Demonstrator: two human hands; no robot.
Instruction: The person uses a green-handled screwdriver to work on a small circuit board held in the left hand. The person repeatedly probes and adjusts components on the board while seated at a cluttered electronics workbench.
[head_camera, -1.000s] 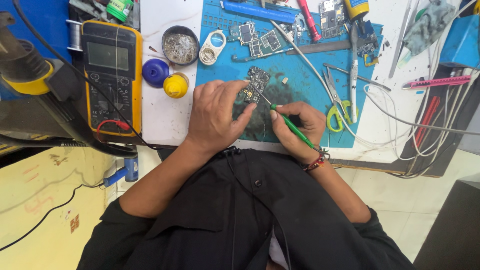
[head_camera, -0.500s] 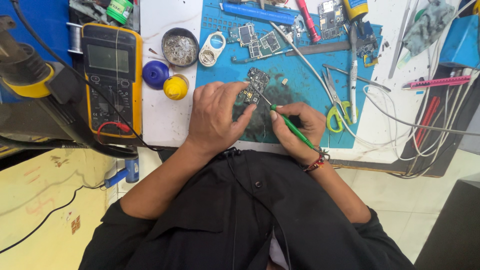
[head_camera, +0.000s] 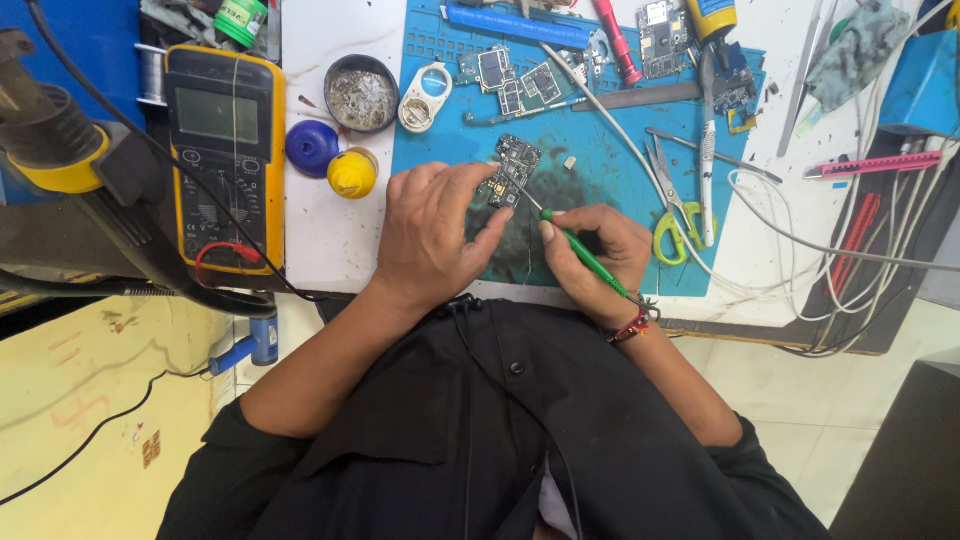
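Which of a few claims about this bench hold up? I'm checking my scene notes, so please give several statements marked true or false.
1. The right hand holds a green-handled tool. True.
2. The left hand rests on the yellow multimeter. False: it holds the small circuit board on the blue mat.
3. Yellow-handled scissors lie right of the right hand. True.
4. The multimeter sits on the blue mat. False: it lies left of the mat.
5. The tool's tip touches the circuit board. True.

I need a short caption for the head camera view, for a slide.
Left hand steadies a small circuit board on a blue mat; right hand applies a green-handled tool.
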